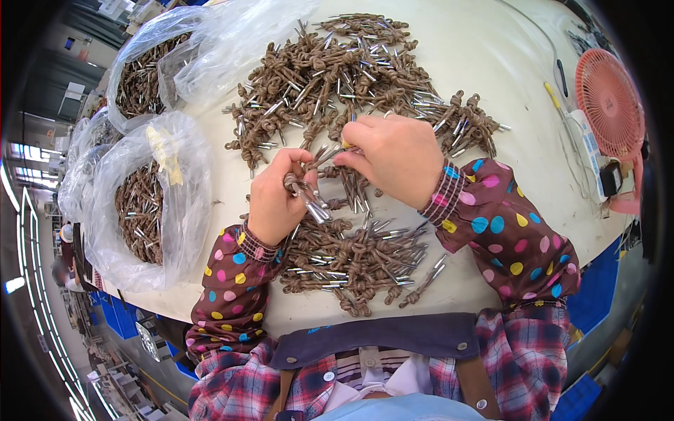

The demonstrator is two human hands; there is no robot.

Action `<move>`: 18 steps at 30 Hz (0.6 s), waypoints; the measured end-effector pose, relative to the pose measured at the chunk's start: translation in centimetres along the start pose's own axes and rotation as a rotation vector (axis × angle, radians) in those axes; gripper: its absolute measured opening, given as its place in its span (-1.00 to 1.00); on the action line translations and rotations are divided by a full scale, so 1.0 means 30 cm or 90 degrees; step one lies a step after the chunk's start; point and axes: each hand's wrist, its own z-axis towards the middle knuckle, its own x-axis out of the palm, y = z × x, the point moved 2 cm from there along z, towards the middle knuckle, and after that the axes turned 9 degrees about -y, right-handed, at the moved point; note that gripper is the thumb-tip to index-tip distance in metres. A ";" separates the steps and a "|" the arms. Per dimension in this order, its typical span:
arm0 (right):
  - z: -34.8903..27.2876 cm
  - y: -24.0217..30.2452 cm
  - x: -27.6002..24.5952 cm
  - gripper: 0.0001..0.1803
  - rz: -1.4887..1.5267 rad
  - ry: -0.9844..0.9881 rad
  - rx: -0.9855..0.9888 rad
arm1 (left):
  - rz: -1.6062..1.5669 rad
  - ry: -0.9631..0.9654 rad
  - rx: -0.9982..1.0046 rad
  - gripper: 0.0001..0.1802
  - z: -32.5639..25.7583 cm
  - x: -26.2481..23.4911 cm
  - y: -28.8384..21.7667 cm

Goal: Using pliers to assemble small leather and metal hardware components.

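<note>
The left hand (275,200) is closed around a knotted brown cord bundle (302,188), which is above the worktop (523,98), between the far pile (337,74) and the near pile (344,263). The silver tips of this bundle point toward the person and a little to the right, so the long axis of this part is slanting. From the left hand, another part goes up and rightward to the right hand (404,154), whose thumb and forefinger are pinched together on its end; the exact grip is partly hidden. In the near pile the cords lie in several directions. At its right side, one separate cord (423,282) lies diagonally, its knot at lower left, its metal ends pointing away and to the right. An open plastic bag (189,228) with similar cords stands at the left.
</note>
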 end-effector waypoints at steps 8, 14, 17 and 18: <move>-0.079 -0.130 -0.170 -0.68 -0.012 0.027 0.112 | -0.127 0.137 -0.006 -0.70 0.024 0.011 -0.013; -0.123 -0.109 -0.157 -0.66 0.031 0.057 0.090 | 0.129 0.233 0.254 -0.63 0.017 0.035 -0.008; -0.118 -0.071 -0.103 -0.66 0.036 0.057 0.041 | 0.172 0.235 0.274 -0.72 0.023 0.023 -0.026; -0.119 -0.064 -0.086 -0.66 0.035 0.064 0.033 | 0.180 0.245 0.281 -0.76 0.024 0.025 -0.029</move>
